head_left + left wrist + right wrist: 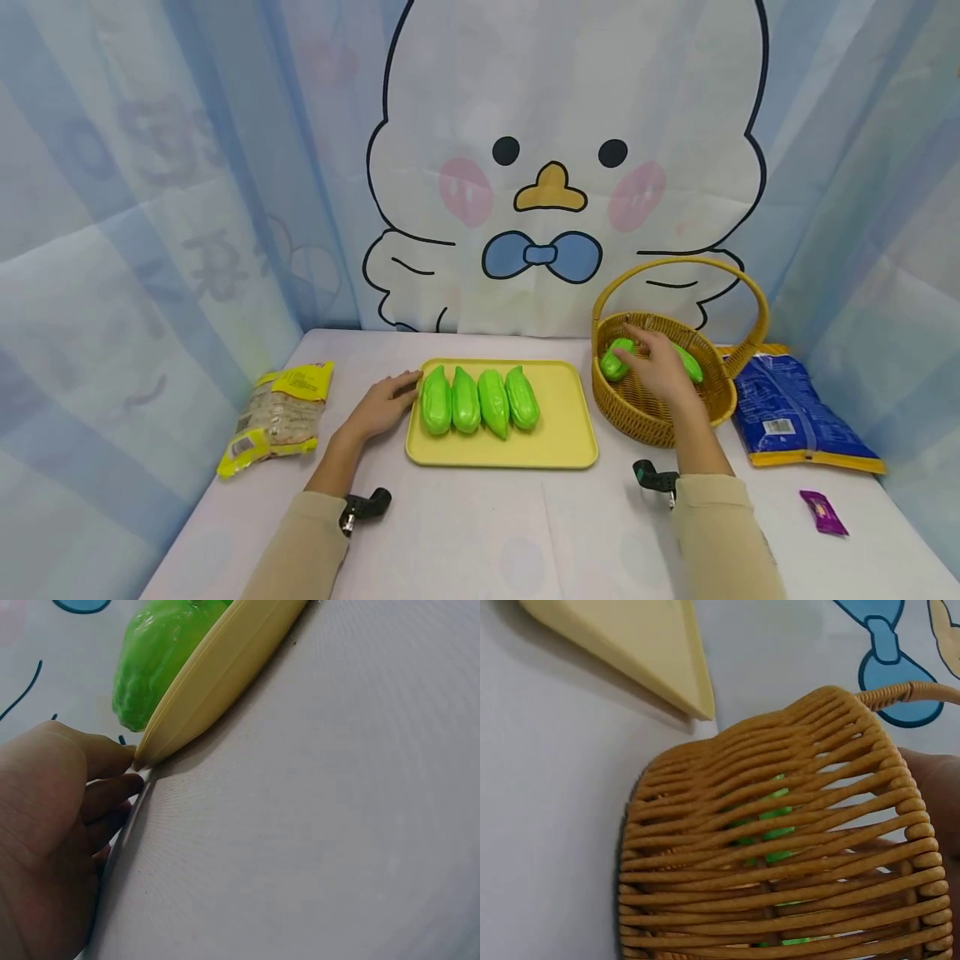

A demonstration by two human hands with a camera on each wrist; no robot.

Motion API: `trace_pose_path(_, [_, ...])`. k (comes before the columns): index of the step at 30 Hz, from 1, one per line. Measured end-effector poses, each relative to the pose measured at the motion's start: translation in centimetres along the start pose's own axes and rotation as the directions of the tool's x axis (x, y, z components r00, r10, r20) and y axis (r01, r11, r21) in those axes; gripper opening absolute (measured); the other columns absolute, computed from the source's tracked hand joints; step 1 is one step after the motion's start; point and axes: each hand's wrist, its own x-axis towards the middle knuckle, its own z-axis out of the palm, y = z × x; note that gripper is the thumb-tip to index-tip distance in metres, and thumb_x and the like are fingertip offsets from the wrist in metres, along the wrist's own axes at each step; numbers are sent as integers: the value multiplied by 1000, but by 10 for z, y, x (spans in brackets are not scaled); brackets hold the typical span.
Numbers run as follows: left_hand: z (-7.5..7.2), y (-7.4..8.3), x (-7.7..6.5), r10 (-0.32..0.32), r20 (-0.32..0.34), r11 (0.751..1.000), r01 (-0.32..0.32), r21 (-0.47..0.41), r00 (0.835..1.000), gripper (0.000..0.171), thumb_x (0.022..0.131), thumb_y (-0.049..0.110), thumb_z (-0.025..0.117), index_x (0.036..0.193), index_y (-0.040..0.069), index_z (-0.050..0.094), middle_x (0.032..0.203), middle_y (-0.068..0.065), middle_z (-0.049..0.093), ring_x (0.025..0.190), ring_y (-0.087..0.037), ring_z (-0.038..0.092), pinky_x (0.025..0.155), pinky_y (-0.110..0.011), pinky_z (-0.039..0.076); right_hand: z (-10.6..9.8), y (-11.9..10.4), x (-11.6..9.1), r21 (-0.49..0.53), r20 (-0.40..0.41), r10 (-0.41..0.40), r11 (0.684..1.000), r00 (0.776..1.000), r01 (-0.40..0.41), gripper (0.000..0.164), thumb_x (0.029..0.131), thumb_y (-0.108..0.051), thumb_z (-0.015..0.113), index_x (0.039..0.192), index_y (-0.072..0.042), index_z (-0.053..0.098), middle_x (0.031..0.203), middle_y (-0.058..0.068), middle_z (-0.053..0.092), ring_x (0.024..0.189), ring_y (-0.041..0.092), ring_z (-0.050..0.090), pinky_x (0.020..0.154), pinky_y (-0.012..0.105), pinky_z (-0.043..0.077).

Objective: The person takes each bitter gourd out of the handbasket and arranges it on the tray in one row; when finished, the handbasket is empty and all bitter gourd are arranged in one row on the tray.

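Observation:
Several glossy green bitter melons (479,402), ribbed and pointed at one end, lie side by side on a yellow tray (566,417). My left hand (382,406) touches the tray's left rim with thumb and fingertips, the fingers loosely extended. The left wrist view shows the thumb tip right at the tray's edge. On the right, my right hand (660,367) reaches into a wicker basket (637,429), fingers spread. Its thumb overlaps one bitter melon (615,365) there, and another bitter melon (688,364) lies on the basket's right side. In the right wrist view, the woven wall hides most of this hand.
The basket's tall handle (678,260) arches over my right hand. A blue packet (798,408) lies right of the basket, with a small purple wrapped sweet (823,512) nearer me. A yellow and clear packet (279,414) lies far left. A printed curtain (555,308) stands behind the table.

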Motion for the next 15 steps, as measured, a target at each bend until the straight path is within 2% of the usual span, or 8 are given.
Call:
trace_pose_path(3, [0,1,-1,-8,-1,1000,8,0,1000,49,110,25,51,158,15,47,165,-12,42,158,-33,30,135,-51,10,-3,-1,7,-55,35,5,999,999,-3,64,108,-33,58,160,-2,37,157,35,37,136,52,43,107,68,45])
trace_pose_path(7, [-1,2,-2,-17,-2,1000,17,0,1000,49,110,25,50,158,16,46,166,-12,40,158,-33,30,135,-52,10,-4,-2,17,-115,81,23,993,996,-14,65,109,-35,55,160,0,36,161,34,35,150,55,29,121,72,30])
trace_pose_path(15, [0,1,0,-13,4,1000,13,12,1000,50,110,26,50,158,15,46,166,-14,39,158,-34,30,135,-53,11,-5,3,25,-124,161,42,992,986,-22,63,109,-32,54,159,3,36,161,35,34,147,57,32,118,72,35])
